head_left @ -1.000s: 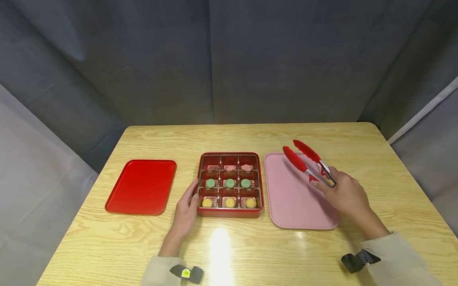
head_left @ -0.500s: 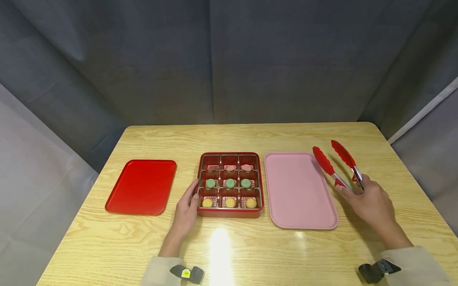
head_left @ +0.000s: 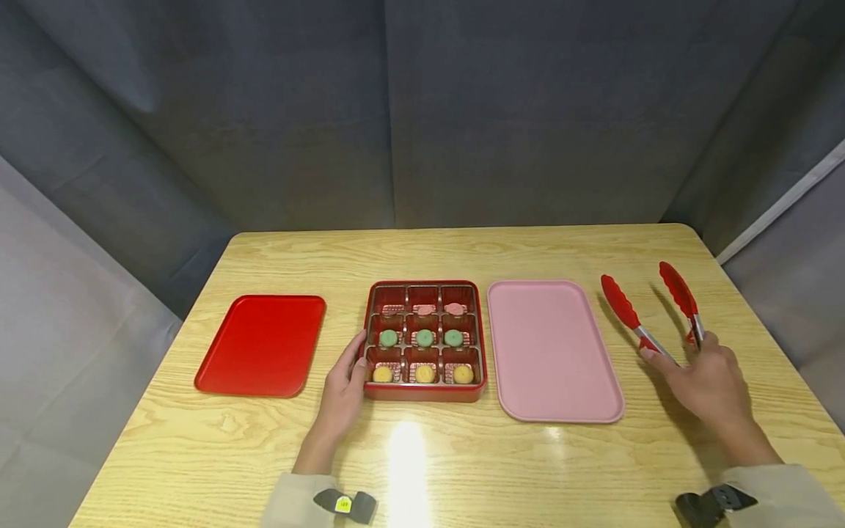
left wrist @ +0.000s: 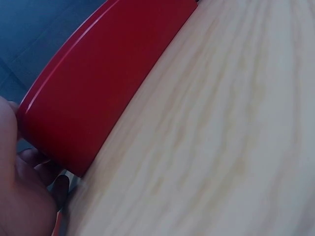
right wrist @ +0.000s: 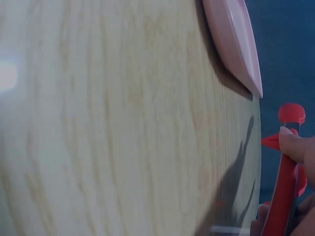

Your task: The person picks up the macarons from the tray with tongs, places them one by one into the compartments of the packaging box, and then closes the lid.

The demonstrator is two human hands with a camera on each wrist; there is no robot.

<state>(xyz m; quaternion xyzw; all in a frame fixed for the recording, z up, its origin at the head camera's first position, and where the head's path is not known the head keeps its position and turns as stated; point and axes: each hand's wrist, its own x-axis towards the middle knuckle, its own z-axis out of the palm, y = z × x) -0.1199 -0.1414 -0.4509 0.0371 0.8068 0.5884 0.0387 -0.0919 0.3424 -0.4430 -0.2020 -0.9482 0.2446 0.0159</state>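
A red box (head_left: pixel 422 394) with a clear-brown nine-compartment insert stands mid-table. My left hand (head_left: pixel 343 381) holds its left side near the front corner, thumb at the rim and fingers along the outer wall. Yellow macarons (head_left: pixel 425 374) fill the front row, green macarons (head_left: pixel 425 338) the middle one. Pink macarons (head_left: pixel 455 309) lie in the back middle and back right compartments. My right hand (head_left: pixel 709 381) grips the tongs (head_left: pixel 649 339) by their metal arms, right of the pink tray; their red scalloped tips are spread apart with nothing between them, over the table.
The pink tray (head_left: pixel 554 352) lies bare between the box and the tongs. At the left lies a flat red lid or tray (head_left: pixel 260 345). The wooden table (head_left: pixel 429 253) ends at dark grey curtains (head_left: pixel 396 147) behind.
My right hand has carried the tongs rightward, from over the pink tray to the table beyond it, and their tips have spread wider. My left hand and the box stay put.
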